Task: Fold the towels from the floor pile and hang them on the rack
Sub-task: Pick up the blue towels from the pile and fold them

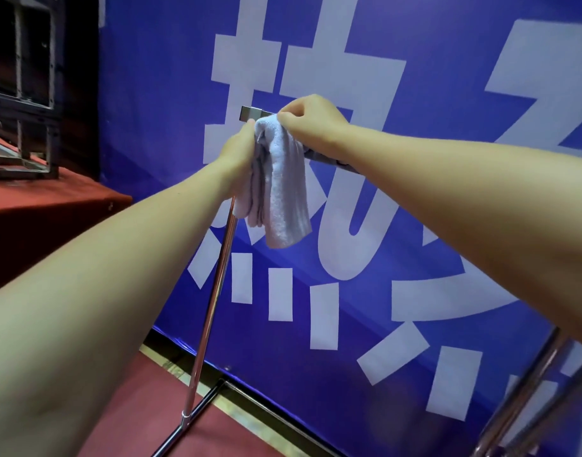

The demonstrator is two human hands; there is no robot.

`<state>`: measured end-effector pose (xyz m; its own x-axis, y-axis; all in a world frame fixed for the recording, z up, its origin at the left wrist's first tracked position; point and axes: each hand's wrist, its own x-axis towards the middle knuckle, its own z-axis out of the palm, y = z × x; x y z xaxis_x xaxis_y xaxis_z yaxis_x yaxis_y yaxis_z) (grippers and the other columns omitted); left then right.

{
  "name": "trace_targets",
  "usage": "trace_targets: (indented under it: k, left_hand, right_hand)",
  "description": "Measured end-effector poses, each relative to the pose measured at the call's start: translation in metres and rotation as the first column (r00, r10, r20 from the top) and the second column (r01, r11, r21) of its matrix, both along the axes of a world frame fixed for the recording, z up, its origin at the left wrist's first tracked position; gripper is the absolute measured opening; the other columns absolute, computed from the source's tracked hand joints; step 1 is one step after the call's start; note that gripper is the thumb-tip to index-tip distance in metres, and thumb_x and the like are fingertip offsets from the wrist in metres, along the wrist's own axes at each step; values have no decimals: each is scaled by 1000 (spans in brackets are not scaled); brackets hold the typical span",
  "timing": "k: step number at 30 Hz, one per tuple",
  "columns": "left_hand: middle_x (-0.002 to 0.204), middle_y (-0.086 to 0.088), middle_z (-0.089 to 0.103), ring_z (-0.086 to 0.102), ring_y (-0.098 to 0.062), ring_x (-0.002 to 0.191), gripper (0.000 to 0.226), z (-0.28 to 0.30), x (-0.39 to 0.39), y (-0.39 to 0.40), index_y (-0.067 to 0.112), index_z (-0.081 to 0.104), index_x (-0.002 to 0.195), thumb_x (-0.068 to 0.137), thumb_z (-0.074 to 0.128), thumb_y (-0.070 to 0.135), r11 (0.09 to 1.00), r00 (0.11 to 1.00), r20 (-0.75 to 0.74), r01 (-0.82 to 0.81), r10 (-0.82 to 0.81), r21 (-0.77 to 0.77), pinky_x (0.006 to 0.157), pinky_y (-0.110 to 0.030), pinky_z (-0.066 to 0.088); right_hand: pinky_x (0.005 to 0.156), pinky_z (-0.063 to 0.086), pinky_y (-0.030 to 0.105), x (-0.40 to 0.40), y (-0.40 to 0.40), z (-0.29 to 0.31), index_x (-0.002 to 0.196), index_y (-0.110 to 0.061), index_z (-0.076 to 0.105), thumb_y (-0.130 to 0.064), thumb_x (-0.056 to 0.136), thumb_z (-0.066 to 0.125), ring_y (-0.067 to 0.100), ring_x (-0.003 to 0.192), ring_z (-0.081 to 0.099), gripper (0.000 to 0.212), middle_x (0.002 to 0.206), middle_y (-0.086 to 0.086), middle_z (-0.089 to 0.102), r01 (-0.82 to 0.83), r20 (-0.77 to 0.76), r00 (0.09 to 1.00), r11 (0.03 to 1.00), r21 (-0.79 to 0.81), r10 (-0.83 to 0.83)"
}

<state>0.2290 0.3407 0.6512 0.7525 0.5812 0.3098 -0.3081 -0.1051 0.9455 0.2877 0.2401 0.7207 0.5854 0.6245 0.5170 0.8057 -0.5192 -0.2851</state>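
Observation:
A pale lilac folded towel (281, 192) hangs over the top bar of the chrome rack (213, 291), close to the bar's left end (250, 112). My left hand (238, 153) grips the towel's left side just under the bar. My right hand (306, 118) pinches the towel's top fold where it crosses the bar. My right forearm hides most of the bar to the right. The floor pile is out of view.
A blue banner with large white characters (365, 159) stands right behind the rack. A red-covered platform (45, 206) carrying a metal frame (25, 94) sits at the left. The rack's foot (190, 420) rests on red carpet; more chrome tubes (527, 400) rise at the lower right.

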Motion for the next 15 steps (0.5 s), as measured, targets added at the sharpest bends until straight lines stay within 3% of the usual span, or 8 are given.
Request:
trace_targets:
  k: [2, 5, 7, 9, 13, 15]
  left_hand:
    - [99, -3, 58, 54, -6, 67, 43, -2, -3, -1, 9, 58, 125, 104, 32, 36, 1000, 999, 47, 23, -22, -17, 52, -16, 46]
    - [87, -1, 63, 59, -15, 73, 36, -6, -1, 0, 16, 61, 91, 103, 33, 36, 998, 998, 55, 5, -2, -69, 61, -24, 48]
    - [74, -3, 63, 61, -15, 69, 42, -8, -3, -3, 17, 61, 78, 103, 34, 37, 985, 999, 36, -9, 16, -171, 58, -26, 45]
    - [72, -3, 65, 61, -13, 68, 45, -12, -2, -5, 17, 63, 77, 103, 33, 38, 974, 999, 44, 7, 3, -226, 57, -25, 45]
    - [49, 5, 65, 61, -6, 55, 41, -16, -8, -8, 18, 63, 76, 102, 35, 35, 973, 998, 58, 52, -40, -227, 39, -12, 42]
    - [48, 5, 63, 59, -7, 52, 36, -16, -14, -7, 17, 62, 77, 100, 38, 30, 977, 998, 51, 47, -37, -206, 34, -10, 38]
  right_hand:
    - [58, 34, 29, -3, 2, 3, 66, -20, 45, -23, 83, 41, 18, 64, 36, 18, 69, 2, 39, 5, -7, 1000, 996, -93, -6]
    - [54, 28, 26, -4, 10, 9, 58, -20, 37, -19, 87, 39, 17, 63, 35, 29, 65, -1, 38, 45, -12, 999, 985, -168, -48]
    - [54, 30, 25, -2, 17, 11, 62, -19, 40, -20, 92, 37, 17, 70, 41, 30, 70, -2, 42, 73, 10, 997, 978, -196, -72]
    - [55, 31, 25, -1, 19, 8, 66, -18, 43, -22, 95, 33, 19, 77, 44, 30, 76, -1, 47, 97, 77, 994, 968, -229, -82]
    - [55, 30, 29, -3, 10, -1, 85, -15, 55, -21, 95, 31, 21, 79, 47, 27, 84, 0, 53, 151, 296, 951, 970, -189, -91]
    - [59, 32, 30, -5, 5, -6, 85, -19, 53, -22, 95, 31, 25, 84, 50, 25, 85, -1, 54, 154, 353, 932, 973, -171, -85]
